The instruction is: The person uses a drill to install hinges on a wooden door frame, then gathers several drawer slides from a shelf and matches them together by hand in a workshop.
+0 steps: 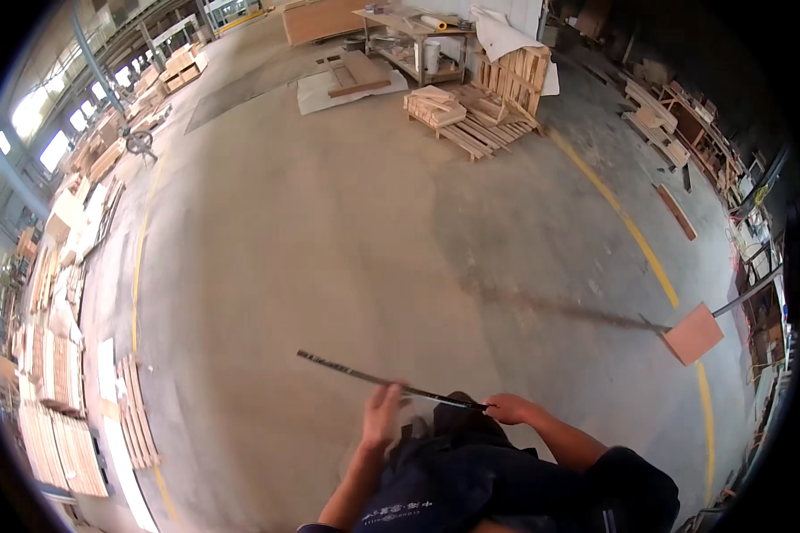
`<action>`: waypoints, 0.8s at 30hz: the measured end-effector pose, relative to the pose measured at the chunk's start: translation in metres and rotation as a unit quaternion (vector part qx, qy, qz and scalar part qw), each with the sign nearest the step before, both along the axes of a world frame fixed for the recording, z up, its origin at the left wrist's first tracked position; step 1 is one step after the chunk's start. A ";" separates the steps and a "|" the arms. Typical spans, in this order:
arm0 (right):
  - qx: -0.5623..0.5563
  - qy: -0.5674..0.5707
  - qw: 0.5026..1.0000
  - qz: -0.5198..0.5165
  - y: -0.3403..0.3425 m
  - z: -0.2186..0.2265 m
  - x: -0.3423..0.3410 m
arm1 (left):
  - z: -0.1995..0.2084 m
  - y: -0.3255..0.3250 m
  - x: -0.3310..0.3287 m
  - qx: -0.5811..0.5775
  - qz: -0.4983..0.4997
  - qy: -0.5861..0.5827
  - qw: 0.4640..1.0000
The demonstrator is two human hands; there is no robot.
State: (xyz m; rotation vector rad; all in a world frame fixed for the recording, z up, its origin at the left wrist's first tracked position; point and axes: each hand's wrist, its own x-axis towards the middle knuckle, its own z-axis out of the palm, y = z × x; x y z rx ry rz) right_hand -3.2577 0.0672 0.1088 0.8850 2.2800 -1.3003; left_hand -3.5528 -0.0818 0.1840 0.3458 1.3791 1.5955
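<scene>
A long, thin, dark strip (340,366) slants across in front of my body, its far end up to the left. Its exact kind I cannot make out. My right hand (512,409) is closed round the near end of the strip, by my waist. Along the strip's middle is my left hand (384,416), with fingers raised against or just beside it. Those fingers are smeared by motion, so whether they grip the strip is unclear. Beneath both hands lies the concrete floor, and my dark clothing fills the lower middle.
Ahead stands a workbench (402,27) beside a wooden pallet (484,133) with stacked boards. Timber stacks (58,373) line the left side. At right, a pinkish square board (693,335) joins a pole near a yellow floor line (631,222). A loose plank (676,211) lies beyond.
</scene>
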 end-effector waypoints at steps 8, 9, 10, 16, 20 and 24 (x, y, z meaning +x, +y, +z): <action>-0.002 0.015 1.000 -0.027 0.297 -0.060 -0.151 | -0.037 0.327 -0.152 -0.111 -0.212 0.279 0.930; 0.014 0.022 0.999 -0.019 0.364 -0.068 -0.183 | -0.044 0.379 -0.177 -0.099 -0.199 0.288 0.931; 0.015 0.036 0.999 -0.033 0.394 -0.073 -0.207 | -0.047 0.405 -0.196 -0.139 -0.173 0.293 0.930; 0.010 0.018 1.000 0.021 0.620 0.007 -0.402 | -0.007 0.574 -0.331 -0.135 -0.024 0.186 0.973; 0.025 0.058 0.998 0.026 0.754 -0.002 -0.501 | -0.032 0.689 -0.420 -0.117 0.040 0.093 0.988; -0.034 -0.049 0.998 0.037 0.873 -0.039 -0.589 | -0.071 0.819 -0.527 -0.204 -0.041 0.204 0.956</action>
